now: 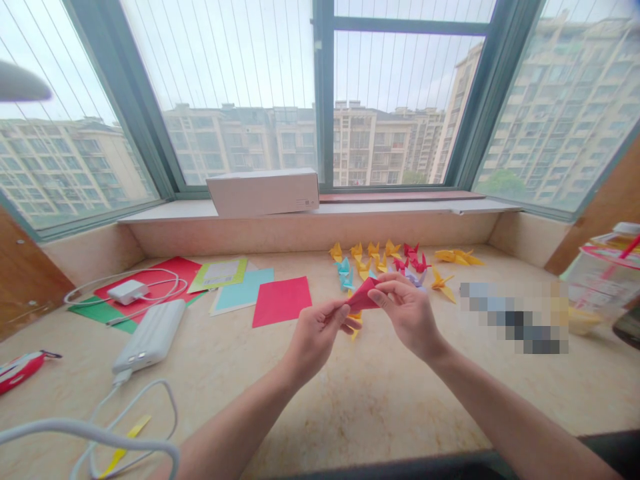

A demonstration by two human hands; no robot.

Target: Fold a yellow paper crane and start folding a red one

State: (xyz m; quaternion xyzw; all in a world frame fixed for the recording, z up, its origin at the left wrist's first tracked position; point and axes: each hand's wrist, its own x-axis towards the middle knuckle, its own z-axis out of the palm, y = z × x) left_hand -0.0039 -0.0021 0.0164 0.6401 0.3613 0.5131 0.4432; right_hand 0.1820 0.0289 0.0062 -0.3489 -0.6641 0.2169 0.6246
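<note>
A folded piece of red origami paper [364,296] is held up above the counter between both hands. My left hand [320,330] pinches its left corner between thumb and fingers. At its right side, my right hand [406,310] grips it with thumb and fingertips. Behind the hands stand several small folded paper cranes, among them a yellow crane [373,250], a light blue crane [345,273] and a red crane [419,262]. Some cranes are partly hidden by the hands and the red paper. A flat red paper square [283,301] lies left of my left hand.
Left on the counter [360,413] lie light blue paper [245,292], a yellow-green paper pack [218,275], a white power bank [150,335], a charger [128,291] and cables. A plastic cup [603,280] stands far right. A white box [263,193] rests on the sill.
</note>
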